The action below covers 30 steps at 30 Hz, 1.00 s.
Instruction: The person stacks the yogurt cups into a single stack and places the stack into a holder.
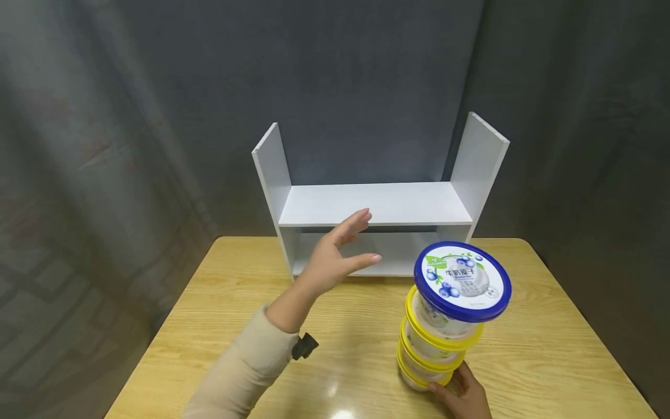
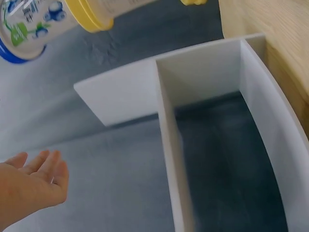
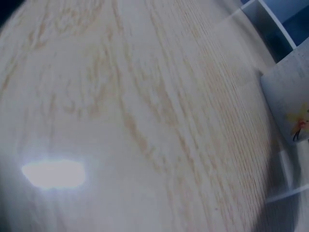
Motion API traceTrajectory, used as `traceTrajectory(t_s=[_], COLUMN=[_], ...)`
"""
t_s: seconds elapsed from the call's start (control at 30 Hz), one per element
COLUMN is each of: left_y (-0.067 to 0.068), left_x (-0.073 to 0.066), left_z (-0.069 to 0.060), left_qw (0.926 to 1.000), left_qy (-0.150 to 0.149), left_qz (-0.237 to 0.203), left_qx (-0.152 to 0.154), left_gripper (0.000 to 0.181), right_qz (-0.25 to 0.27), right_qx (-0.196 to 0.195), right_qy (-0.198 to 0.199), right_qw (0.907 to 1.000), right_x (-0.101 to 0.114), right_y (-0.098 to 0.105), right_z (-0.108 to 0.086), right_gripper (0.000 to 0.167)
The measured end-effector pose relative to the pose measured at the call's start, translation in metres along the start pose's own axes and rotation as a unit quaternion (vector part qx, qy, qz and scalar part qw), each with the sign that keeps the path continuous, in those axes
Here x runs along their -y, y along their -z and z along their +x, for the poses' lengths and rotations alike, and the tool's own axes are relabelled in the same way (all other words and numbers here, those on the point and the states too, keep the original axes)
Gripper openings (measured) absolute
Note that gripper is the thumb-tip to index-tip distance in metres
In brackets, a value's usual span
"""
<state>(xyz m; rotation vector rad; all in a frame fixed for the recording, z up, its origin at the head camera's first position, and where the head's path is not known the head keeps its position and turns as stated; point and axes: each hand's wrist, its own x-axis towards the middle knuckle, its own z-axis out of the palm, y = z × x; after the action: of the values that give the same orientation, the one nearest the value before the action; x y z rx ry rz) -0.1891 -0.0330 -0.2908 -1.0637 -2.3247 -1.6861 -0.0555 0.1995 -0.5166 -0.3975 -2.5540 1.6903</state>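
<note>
A stack of round ice cream tubs stands at the right of the table in the head view. On top is a tub with a blue, blueberry-printed lid (image 1: 463, 282); the tubs below have yellow lids (image 1: 426, 361). My right hand (image 1: 463, 396) grips the stack low down, thumb at the front and fingers at the right side. Left of the stack, my left hand (image 1: 332, 259) is raised in the air, fingers extended and thumb apart, holding nothing. In the right wrist view a tub's white wall (image 3: 289, 92) shows at the right edge; the hand itself is out of that view.
A white two-level shelf (image 1: 374, 203) with upright side panels stands at the back of the wooden table (image 1: 251, 273). Grey curtains (image 1: 366, 87) hang behind and on both sides. A dark wrist mount (image 1: 305, 346) sits on the left sleeve.
</note>
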Motion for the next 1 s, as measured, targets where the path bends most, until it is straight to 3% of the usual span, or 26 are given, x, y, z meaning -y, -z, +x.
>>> traceTrajectory(t_s=[0.37, 0.63, 0.8, 1.0], left_y=[0.034, 0.058, 0.073, 0.088], left_x=[0.022, 0.037, 0.047, 0.057], left_z=[-0.009, -0.013, -0.015, -0.017], left_qw=[0.9946, 0.9870, 0.9756, 0.9519], left_qy=[0.053, 0.093, 0.113, 0.143], left_qz=[-0.010, 0.000, -0.010, -0.035], left_qx=[-0.089, -0.131, -0.188, -0.269], left_gripper=[0.062, 0.060, 0.057, 0.051], right_qz=[-0.005, 0.005, -0.001, 0.000], right_qx=[-0.001, 0.005, 0.001, 0.006], right_qy=[0.023, 0.034, 0.043, 0.044], right_qw=[0.9997, 0.9994, 0.9991, 0.9990], right_x=[-0.001, -0.003, -0.005, -0.004], right_y=[0.000, 0.002, 0.002, 0.002], right_z=[0.000, -0.001, -0.001, -0.001], right_gripper=[0.072, 0.075, 0.074, 0.075])
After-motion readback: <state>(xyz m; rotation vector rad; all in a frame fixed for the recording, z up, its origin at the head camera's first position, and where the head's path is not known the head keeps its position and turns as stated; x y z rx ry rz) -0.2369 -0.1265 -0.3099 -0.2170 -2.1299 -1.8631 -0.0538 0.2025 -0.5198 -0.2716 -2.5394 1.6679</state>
